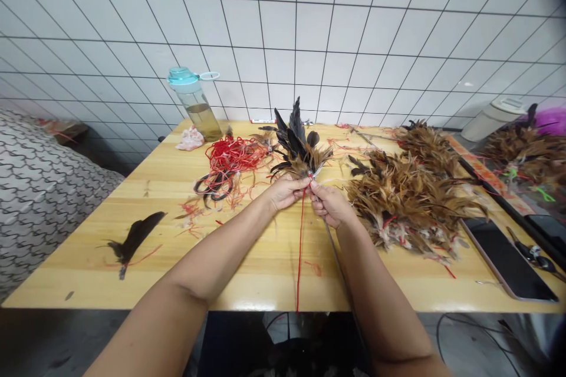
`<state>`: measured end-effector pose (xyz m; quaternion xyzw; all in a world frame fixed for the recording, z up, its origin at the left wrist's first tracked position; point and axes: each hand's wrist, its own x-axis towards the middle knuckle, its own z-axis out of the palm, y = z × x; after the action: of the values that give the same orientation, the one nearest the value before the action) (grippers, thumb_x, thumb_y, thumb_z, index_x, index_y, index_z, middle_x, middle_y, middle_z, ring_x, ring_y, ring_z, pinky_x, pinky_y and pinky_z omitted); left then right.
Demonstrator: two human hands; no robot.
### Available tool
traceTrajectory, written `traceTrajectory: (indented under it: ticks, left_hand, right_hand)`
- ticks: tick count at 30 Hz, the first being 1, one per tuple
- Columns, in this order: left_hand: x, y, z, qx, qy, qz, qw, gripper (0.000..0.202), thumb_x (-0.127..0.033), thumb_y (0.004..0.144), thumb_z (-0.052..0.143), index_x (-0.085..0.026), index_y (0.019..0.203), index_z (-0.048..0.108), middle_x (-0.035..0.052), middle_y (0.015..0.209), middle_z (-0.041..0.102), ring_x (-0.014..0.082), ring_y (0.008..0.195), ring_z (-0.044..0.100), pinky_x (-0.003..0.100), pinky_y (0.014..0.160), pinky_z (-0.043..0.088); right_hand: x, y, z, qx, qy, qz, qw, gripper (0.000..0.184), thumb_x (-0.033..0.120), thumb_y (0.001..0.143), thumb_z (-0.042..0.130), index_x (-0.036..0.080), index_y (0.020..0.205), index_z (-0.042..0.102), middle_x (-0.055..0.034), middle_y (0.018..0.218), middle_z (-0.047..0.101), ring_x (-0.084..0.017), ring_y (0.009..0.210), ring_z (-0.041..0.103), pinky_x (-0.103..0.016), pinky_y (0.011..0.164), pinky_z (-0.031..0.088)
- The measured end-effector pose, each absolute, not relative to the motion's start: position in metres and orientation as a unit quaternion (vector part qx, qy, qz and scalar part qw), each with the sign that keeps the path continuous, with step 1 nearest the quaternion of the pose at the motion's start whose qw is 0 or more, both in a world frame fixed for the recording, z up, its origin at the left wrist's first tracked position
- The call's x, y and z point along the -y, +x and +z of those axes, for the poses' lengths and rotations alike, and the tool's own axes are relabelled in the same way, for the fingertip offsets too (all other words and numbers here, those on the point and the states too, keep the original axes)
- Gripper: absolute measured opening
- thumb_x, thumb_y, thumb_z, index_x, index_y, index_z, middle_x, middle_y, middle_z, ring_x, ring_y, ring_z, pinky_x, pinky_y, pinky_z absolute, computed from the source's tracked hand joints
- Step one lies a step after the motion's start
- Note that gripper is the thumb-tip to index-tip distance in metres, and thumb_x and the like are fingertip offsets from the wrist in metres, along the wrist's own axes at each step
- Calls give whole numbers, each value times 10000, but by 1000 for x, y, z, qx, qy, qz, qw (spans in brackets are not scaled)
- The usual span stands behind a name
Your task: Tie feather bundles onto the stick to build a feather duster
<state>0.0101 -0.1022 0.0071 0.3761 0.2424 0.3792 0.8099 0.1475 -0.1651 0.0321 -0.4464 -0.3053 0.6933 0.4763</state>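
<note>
Over the worktop (256,271), between its left and right edges, the left hand (288,192) and right hand (331,204) are pinching a black-and-brown feather bundle (301,147) at its base, apparently keeping the quills together; red cord (301,241) is trailing toward the near edge.

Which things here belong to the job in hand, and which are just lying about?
Apparently in the job:
- feather bundle, its base pinched by both hands
- hanging red cord
- red tangle
- feather pile

Apparently lying about:
- bottle
- crumpled pale wad
- dark-screened phone
</note>
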Motion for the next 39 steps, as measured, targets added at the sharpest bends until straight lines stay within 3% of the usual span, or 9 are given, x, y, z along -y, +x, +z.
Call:
traceTrajectory:
  ticks: [5, 10, 14, 17, 23, 30, 34, 39]
  left_hand:
    - [104, 12, 7, -245, 360, 391, 811, 232, -167, 607, 849, -81, 763, 701, 35, 715, 678, 59, 574, 579, 151, 507, 395]
    - [106, 14, 9, -236, 354, 396, 814, 277, -184, 557, 881, -79, 753, 715, 49, 745, 706, 93, 654, 638, 179, 610, 482]
    - [106, 14, 8, -229, 356, 393, 817, 280, -196, 545, 890, -76, 730, 717, 50, 720, 704, 97, 648, 641, 182, 623, 494]
    - [105, 13, 9, -220, 357, 390, 819, 275, -191, 542, 890, -79, 727, 719, 41, 707, 696, 81, 609, 615, 175, 596, 482]
    - [109, 13, 14, -203, 364, 386, 823, 244, -170, 580, 868, -63, 716, 696, 45, 693, 670, 81, 627, 604, 181, 589, 464]
    - [112, 11, 19, -186, 370, 382, 826, 282, -215, 570, 885, -68, 677, 670, -23, 530, 555, 60, 534, 552, 172, 573, 459]
    - [112, 10, 20, -191, 374, 375, 826, 288, -219, 571, 887, -61, 661, 663, -26, 526, 551, 43, 490, 520, 171, 555, 447]
    - [110, 9, 18, -210, 370, 379, 822, 176, -146, 642, 835, -83, 652, 670, 15, 598, 622, 87, 583, 603, 204, 611, 474]
  right_hand:
    - [164, 141, 27, 328, -474, 637, 512, 492, 514, 616, 802, 187, 665, 436, 102, 465, 427, -3, 329, 250, -152, 336, 111]
    - [165, 144, 27, 347, -454, 641, 512, 469, 467, 638, 793, 207, 690, 406, 110, 463, 435, -11, 323, 251, -154, 337, 124]
    - [165, 152, 31, 322, -417, 711, 465, 491, 448, 594, 843, 175, 715, 453, 92, 532, 471, 6, 360, 260, -138, 359, 118]
    - [165, 157, 32, 293, -401, 748, 440, 449, 443, 639, 833, 137, 759, 527, 88, 552, 450, 15, 383, 238, -130, 367, 112]
    - [167, 162, 35, 278, -338, 821, 366, 318, 425, 841, 682, 124, 802, 585, 108, 534, 312, 3, 394, 157, -119, 364, 105]
    - [168, 165, 39, 288, -252, 861, 336, 416, 499, 947, 489, 132, 761, 550, 85, 580, 315, -11, 412, 129, -103, 356, 129]
    - [167, 166, 37, 309, -249, 853, 339, 324, 433, 915, 576, 127, 807, 578, 71, 608, 364, -12, 437, 168, -93, 366, 140]
    - [171, 163, 43, 315, -272, 837, 356, 274, 394, 876, 631, 135, 798, 594, 78, 573, 331, -23, 432, 164, -109, 359, 134]
